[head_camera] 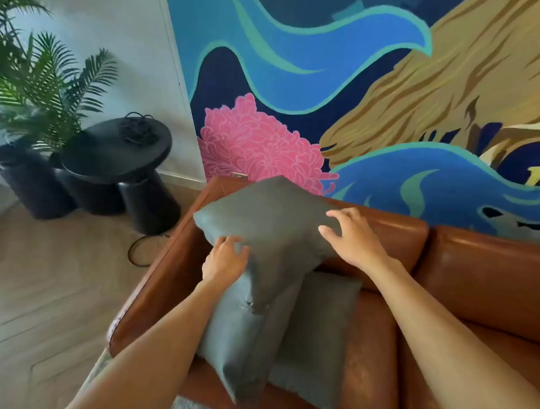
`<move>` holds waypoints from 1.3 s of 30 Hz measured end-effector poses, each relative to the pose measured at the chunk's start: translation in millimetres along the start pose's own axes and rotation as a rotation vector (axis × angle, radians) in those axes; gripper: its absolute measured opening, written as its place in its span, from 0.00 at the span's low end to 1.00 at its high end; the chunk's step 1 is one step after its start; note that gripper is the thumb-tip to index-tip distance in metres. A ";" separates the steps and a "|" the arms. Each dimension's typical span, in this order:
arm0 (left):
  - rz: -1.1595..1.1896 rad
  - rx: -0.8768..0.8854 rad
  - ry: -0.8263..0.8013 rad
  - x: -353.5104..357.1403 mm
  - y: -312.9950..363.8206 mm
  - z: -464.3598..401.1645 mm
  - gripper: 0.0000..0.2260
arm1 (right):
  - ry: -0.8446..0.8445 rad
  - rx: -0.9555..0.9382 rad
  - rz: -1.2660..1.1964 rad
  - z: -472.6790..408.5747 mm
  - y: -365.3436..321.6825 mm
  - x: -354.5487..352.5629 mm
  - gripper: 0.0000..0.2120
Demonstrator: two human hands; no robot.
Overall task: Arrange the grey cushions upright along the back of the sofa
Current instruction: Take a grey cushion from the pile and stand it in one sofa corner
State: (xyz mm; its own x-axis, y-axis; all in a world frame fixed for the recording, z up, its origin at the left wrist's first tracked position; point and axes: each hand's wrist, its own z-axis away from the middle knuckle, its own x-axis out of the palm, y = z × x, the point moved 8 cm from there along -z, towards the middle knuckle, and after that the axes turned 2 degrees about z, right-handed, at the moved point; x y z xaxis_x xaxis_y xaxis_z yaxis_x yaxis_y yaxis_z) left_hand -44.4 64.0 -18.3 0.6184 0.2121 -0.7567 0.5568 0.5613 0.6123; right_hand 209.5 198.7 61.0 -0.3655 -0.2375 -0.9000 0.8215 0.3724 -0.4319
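The left hand (226, 258) grips the grey cushion (270, 223), the right hand (352, 237) rests spread on it, over the brown sofa (467, 257).

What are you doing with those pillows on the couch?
A person is setting up a grey cushion at the armrest end of the brown leather sofa. The left hand grips the cushion's edge, and the right hand rests on it with fingers spread. The cushion is tilted, not yet upright against the back. A second grey cushion lies flat on the seat underneath, waiting its turn.
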 end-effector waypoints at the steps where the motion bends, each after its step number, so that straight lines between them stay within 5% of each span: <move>1: 0.014 -0.034 -0.001 1.8 -5.3 -14.1 0.20 | -0.022 0.004 -0.006 -17.4 -4.6 8.8 0.26; 13: 0.460 -0.533 -0.044 23.8 -73.8 -122.5 0.45 | -0.219 0.262 0.021 -166.8 22.7 80.4 0.30; 21: 0.795 -0.723 -0.269 54.6 -94.8 -123.2 0.49 | -0.348 0.478 0.035 -172.1 57.6 97.8 0.49; 28: 0.922 -0.659 -0.330 64.8 -69.5 -109.0 0.28 | -0.378 0.615 -0.095 -142.3 99.9 91.4 0.67; 33: 0.935 -0.496 -0.330 54.9 -37.5 -109.5 0.39 | -0.276 0.675 -0.363 -106.3 126.5 79.2 0.70; 39: 0.897 -0.267 -0.354 45.1 25.5 -94.9 0.37 | -0.148 0.721 -0.692 -51.6 140.3 58.4 0.62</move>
State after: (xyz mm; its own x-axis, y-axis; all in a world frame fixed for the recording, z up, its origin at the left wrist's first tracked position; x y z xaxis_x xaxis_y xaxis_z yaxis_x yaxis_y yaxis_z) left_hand -55.0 163.8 -58.5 0.9027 0.4190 0.0981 -0.3123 0.4810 0.8192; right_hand 280.8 283.3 -55.2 -0.8440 -0.3230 -0.4281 0.5363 -0.5088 -0.6735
